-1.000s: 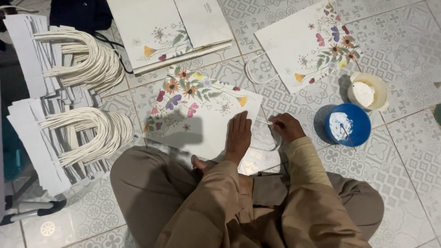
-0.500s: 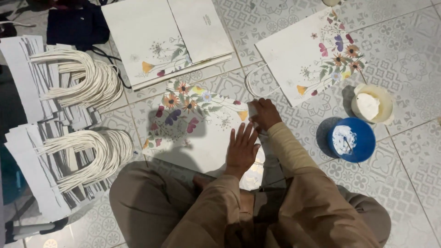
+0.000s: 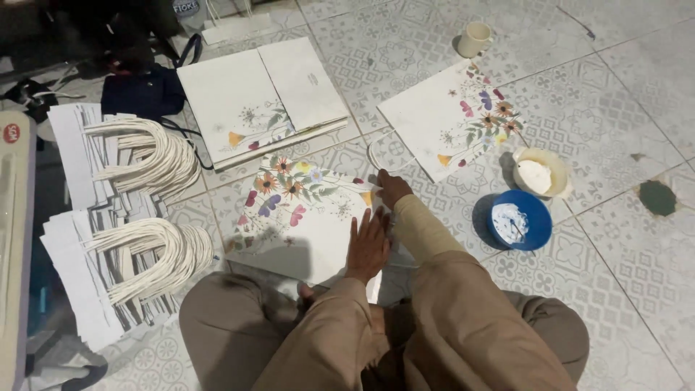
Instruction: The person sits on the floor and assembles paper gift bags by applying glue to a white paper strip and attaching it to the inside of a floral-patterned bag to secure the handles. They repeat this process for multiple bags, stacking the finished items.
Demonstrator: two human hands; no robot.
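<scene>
Person sat cross-legged on the tiled floor (image 3: 622, 87), working a flat white paper bag with floral print (image 3: 304, 217) lying just in front of the knees. Left hand (image 3: 368, 246) lay flat on the bag's right part, fingers spread and together with nothing gripped, just pressing. Right hand (image 3: 393, 187) sat at the bag's top right edge, grip closed to a pinch on that edge; what's under the fingertips I couldn't tell.

My read on doing it well: keep the flat palm loading the sheet so it can't slide, and work the pinch along the edge in short runs.

Around it:
- second floral bag (image 3: 452, 119), flat, toward the floor's far right
- stack of folded white bags (image 3: 260, 98), far middle
- blue bowl (image 3: 518, 219) with white paste, just right of the right arm; cream bowl (image 3: 539, 172) touching behind it
- small cream cup (image 3: 473, 38) near the far edge
- two bundles of white cord handles (image 3: 145, 203) on card stacks, left side
</scene>
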